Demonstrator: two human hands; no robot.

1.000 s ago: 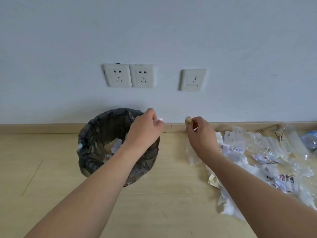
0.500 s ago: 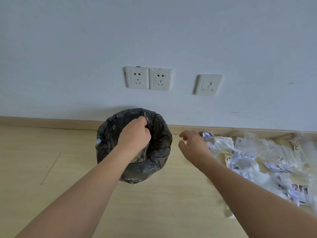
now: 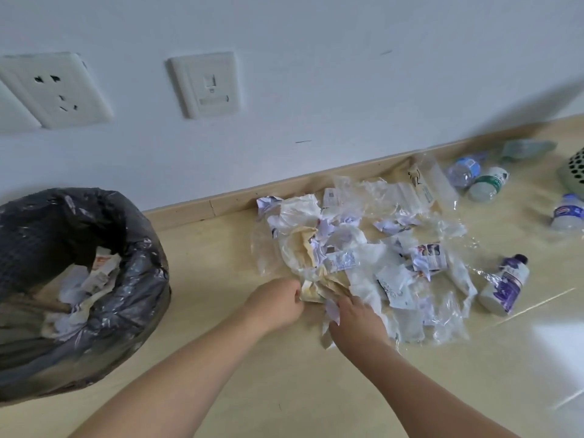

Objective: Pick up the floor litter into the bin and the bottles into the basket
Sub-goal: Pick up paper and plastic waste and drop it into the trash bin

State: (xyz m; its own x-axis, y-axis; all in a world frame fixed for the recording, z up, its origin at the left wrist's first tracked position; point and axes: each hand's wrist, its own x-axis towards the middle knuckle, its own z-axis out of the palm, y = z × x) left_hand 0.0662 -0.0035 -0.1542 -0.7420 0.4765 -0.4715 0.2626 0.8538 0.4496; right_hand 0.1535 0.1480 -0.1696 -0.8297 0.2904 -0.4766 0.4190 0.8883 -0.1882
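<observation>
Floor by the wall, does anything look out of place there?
Yes. A heap of crumpled paper and clear plastic wrappers is strewn on the floor, and a white bottle with a purple label lies tipped beside it, outside the green perforated basket.
</observation>
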